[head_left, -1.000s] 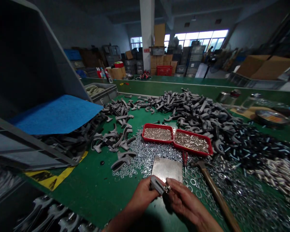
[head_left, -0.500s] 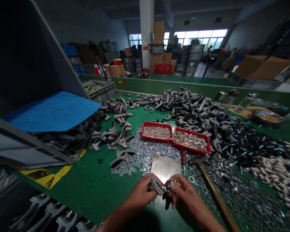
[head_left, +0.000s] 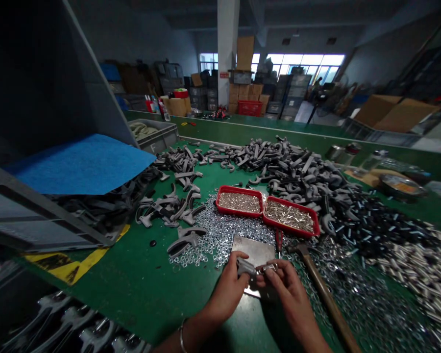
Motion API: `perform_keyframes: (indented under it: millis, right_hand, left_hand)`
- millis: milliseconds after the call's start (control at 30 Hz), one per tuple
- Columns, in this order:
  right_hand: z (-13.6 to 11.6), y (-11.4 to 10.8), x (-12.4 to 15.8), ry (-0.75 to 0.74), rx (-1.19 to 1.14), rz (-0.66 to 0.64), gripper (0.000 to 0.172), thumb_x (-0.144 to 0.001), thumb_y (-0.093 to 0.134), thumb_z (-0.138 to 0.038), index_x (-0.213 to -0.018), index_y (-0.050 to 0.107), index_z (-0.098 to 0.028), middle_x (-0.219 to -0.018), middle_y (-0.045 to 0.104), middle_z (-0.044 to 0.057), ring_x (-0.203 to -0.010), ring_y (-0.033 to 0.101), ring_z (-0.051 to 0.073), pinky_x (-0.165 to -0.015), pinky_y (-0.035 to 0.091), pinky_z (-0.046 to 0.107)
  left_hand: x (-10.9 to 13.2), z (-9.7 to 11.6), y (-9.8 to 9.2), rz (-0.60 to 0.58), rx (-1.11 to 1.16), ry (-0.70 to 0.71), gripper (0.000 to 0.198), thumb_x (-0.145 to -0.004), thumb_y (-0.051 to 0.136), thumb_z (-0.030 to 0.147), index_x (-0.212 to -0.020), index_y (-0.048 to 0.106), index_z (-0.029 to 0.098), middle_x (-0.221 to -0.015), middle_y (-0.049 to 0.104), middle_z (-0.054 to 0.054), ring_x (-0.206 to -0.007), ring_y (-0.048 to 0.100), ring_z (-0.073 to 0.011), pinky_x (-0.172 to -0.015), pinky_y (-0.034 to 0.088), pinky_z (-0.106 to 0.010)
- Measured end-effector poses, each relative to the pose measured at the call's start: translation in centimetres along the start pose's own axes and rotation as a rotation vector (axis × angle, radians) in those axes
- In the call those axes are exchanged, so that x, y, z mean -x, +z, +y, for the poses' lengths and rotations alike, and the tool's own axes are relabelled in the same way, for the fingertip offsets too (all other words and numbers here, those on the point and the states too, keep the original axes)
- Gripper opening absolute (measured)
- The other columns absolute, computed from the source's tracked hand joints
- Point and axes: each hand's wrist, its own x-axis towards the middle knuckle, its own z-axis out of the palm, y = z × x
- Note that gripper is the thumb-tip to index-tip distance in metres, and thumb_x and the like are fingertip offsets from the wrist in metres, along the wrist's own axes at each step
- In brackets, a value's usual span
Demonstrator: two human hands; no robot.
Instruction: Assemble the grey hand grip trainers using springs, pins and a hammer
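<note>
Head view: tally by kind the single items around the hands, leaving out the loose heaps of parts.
Red trays: 2
Metal plate: 1
Hammer: 1
Red-handled tool: 1
Blue sheet: 1
Grey part held in the left hand: 1
Shiny piece pinched by the right hand: 1
Total: 8

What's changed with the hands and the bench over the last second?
Both hands moved forward: the left hand, gripping the grey part, and the right hand, pinching a small silver piece, now sit over the near edge of the metal plate; before, they were short of it. Neither let go. The hammer and red trays lie as before.
</note>
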Motion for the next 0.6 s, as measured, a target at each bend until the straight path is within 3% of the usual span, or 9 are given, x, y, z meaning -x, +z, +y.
perform_keyframes:
  millis: [233,433,600]
  right_hand:
    - [0.4,2.0,-0.1,0.004,-0.071,0.068,0.032,-0.08,0.074,-0.047,-0.095,0.058,-0.025,-0.09,0.07,0.002,-0.078,0.067,0.02,-0.075,0.052,0.032]
    - [0.9,2.1,-0.4,-0.102,0.042,0.093,0.024,-0.084,0.069,-0.047,-0.095,0.063,-0.025,-0.089,0.067,0.001,-0.085,0.062,0.02,-0.077,0.047,0.029]
    - [1.2,1.5,-0.5,-0.102,0.107,0.072,0.025,-0.084,0.069,-0.047,-0.095,0.064,-0.026,-0.089,0.068,0.002,-0.086,0.062,0.021,-0.076,0.046,0.029]
  left_hand:
    - [0.3,-0.3,0.5,0.054,0.118,-0.049,0.035,-0.078,0.055,0.021,-0.11,0.041,0.021,-0.079,0.059,0.002,-0.06,0.054,-0.012,-0.057,0.042,-0.023]
    - [0.9,-1.1,1.2,-0.125,0.464,-0.149,0.035,-0.073,0.067,0.029,-0.095,0.042,0.021,-0.061,0.053,0.007,-0.049,0.047,-0.0099,-0.05,0.037,-0.022]
    - [2.1,0.0,1.8,-0.333,0.751,-0.312,0.035,-0.068,0.075,0.025,-0.089,0.048,0.018,-0.077,0.06,0.0,-0.047,0.042,-0.0044,-0.046,0.029,-0.021]
